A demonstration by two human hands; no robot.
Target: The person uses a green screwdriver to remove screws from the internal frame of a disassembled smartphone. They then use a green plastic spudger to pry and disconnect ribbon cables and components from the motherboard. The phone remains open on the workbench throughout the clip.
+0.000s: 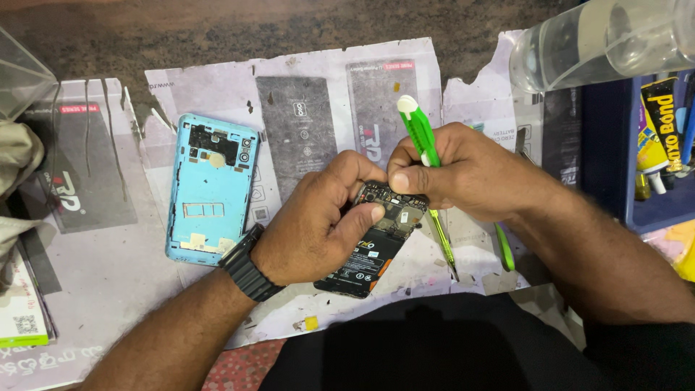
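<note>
A cluttered repair bench, its dark top covered by torn, stained paper sheets (pixel 217 94), sits close under the worker. Nearest, the left hand (pixel 318 224) is closed around the opened phone (pixel 373 242), thumb pressed on its top edge, apparently to steady it with the exposed board facing up. The right hand (pixel 463 174) is clenched on a green tool (pixel 420 130), its tip aimed down at the board; a green-handled screwdriver (pixel 443 242) lies just beside. Left of them lies the blue back cover (pixel 210 188), inner face up, set aside. Farther back, a clear plastic bottle (pixel 601 40) and a glue tube (pixel 659 123).
</note>
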